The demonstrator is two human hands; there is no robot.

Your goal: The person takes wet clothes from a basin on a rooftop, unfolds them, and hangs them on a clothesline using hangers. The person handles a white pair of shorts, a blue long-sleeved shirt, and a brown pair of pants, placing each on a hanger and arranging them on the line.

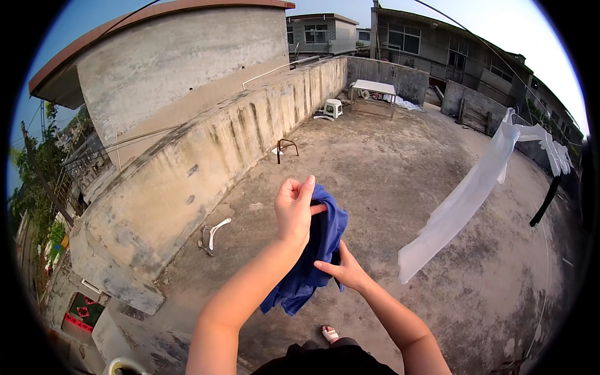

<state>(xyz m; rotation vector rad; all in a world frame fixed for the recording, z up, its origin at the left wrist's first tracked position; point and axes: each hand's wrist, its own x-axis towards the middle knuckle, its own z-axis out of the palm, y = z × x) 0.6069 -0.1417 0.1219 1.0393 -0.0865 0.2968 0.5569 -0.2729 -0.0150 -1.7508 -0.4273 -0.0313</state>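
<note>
A dark blue piece of clothing (pixel 300 281), bunched and hanging in folds, is in front of me above the concrete floor. Its exact kind does not show. My left hand (pixel 294 209) is closed at the upper edge, with one finger hooked into the cloth's opening. Lower down on the right side, my right hand (pixel 345 269) grips the fabric, thumb in front and the other fingers mostly hidden behind it.
A white cloth (pixel 462 200) hangs at the right, near white hangers (pixel 550 147) and a black strip (pixel 545 201). A white hanger (pixel 219 230) lies by the low wall (pixel 206 150). Farther off stand a metal frame (pixel 287 145), a white stool (pixel 334 107) and a table (pixel 374 86).
</note>
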